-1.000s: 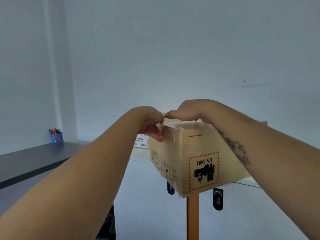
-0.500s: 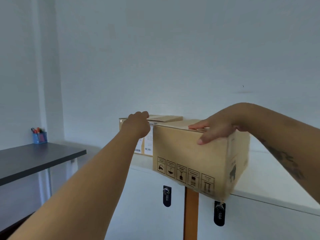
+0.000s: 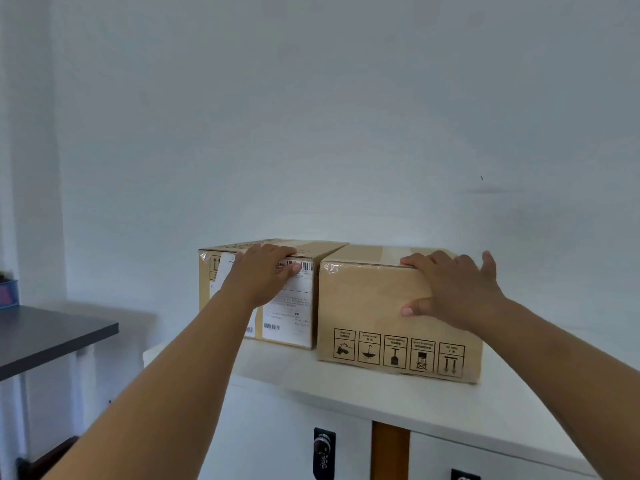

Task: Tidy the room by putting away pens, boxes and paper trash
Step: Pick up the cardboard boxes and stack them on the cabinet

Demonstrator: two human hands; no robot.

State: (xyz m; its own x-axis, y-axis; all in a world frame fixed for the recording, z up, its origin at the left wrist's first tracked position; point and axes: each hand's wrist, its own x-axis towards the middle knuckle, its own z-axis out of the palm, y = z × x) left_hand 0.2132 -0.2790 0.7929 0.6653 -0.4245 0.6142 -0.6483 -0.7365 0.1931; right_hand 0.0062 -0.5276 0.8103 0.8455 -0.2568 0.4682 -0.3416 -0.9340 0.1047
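Icon-marked box [image 3: 367,299], labelled box [image 3: 287,306]: smooth rectangular cardboard

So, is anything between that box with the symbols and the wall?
Nothing visible. The right hand holds the symbol-printed box on the white cabinet top; the labelled box stands beside it, not behind. The space behind is hidden.
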